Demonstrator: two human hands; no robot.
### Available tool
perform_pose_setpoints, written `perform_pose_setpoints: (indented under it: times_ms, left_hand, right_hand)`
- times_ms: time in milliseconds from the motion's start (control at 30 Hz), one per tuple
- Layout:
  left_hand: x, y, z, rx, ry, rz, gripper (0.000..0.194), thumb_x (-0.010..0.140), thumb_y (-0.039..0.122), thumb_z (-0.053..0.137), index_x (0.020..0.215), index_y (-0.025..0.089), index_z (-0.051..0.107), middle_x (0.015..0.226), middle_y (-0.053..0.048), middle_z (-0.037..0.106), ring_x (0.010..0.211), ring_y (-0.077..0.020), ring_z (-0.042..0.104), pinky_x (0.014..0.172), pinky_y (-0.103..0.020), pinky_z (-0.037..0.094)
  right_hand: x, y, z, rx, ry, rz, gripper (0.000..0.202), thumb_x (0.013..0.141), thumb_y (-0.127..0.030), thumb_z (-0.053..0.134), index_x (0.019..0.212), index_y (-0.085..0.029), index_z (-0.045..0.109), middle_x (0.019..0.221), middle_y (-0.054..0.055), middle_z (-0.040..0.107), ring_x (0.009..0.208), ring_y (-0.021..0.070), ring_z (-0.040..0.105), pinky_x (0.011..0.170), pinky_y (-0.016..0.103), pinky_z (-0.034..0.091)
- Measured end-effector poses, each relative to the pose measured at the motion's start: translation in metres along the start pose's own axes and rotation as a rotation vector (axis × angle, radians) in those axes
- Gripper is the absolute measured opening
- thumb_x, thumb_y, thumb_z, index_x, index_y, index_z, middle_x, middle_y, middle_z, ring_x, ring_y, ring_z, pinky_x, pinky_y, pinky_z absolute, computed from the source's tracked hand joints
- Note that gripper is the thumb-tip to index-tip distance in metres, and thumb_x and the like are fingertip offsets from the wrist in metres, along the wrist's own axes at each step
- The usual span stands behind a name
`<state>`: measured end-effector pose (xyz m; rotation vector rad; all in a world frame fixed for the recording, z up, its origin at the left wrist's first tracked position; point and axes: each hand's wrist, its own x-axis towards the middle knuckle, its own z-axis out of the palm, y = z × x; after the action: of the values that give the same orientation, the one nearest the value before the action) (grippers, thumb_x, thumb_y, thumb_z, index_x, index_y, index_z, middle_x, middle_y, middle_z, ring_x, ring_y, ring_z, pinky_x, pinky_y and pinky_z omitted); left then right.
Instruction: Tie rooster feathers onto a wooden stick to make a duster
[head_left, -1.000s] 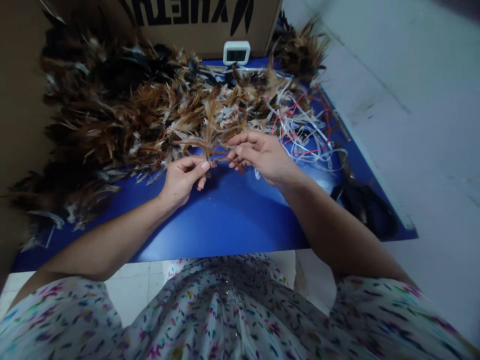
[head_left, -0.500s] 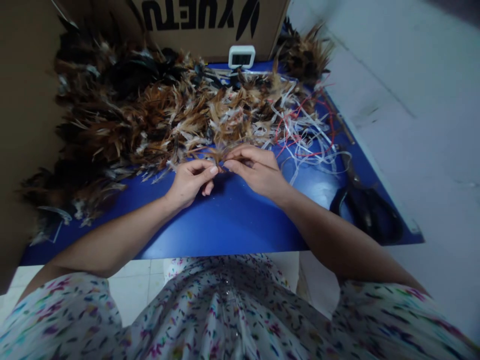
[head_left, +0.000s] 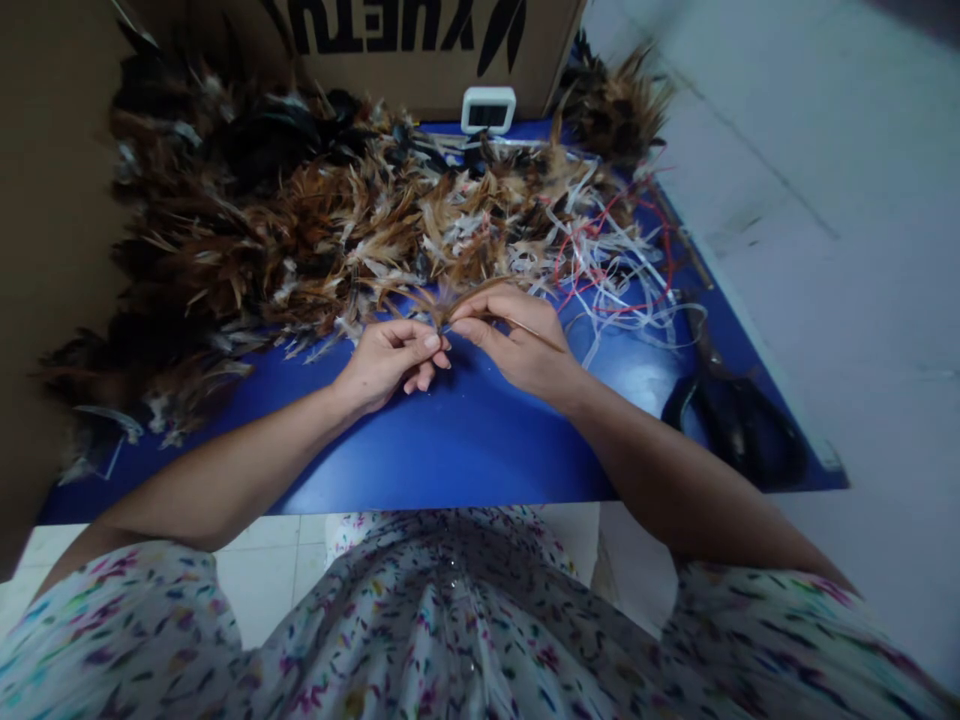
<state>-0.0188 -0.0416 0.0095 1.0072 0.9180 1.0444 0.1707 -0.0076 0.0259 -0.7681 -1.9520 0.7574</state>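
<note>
My left hand (head_left: 382,365) is in a pinch, thumb against forefinger, at the base end of a small brown feather (head_left: 474,292). Facing it, my right hand (head_left: 523,345) is closed on the same feather, fingertips almost meeting those of the left. A thin brown strip (head_left: 536,332), perhaps a quill or another narrow feather, lies across the right fingers. Both hands hover just over the blue board (head_left: 450,450). Right behind them spreads a large heap of brown, black and white feathers (head_left: 322,230).
A tangle of white and red ties (head_left: 615,270) lies to the right, with black-handled scissors (head_left: 735,430) nearer me. Behind the heap stand a small white digital timer (head_left: 487,110) and a printed cardboard box (head_left: 420,80). Another feather bunch (head_left: 619,110) is at the back right corner.
The feather now shows more clearly above my right fingers, and the thin brown strip has come into view across them. Some of my left fingers have spread slightly below the pinch.
</note>
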Motion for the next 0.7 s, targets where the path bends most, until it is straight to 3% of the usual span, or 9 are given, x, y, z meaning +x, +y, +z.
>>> perform_pose_setpoints:
  times_ms: [333,700]
  left_hand:
    - [0.0004,0.0016,0.0015,-0.012,-0.006,-0.027,0.042,0.063,0.046,0.09,0.074,0.012,0.069,0.064,-0.003,0.072,0.038,-0.0068,0.056,0.031,-0.015,0.036]
    - [-0.0005,-0.0003,0.0006,0.036,-0.028,0.002,0.041,0.067,0.047,0.088,0.073,0.012,0.067,0.065,-0.004,0.072,0.039,-0.0068,0.056,0.032,-0.016,0.037]
  right_hand:
    - [0.0017,0.0022,-0.001,-0.012,-0.032,0.02,0.012,0.09,-0.03,0.066,0.083,-0.022,0.071,0.089,0.002,0.073,0.086,0.0173,0.066,0.086,0.034,0.053]
    - [0.001,0.0073,-0.0005,-0.027,-0.082,-0.054,0.016,0.094,-0.034,0.062,0.086,-0.023,0.071,0.089,0.002,0.073,0.085,0.0172,0.066,0.084,0.034,0.053]
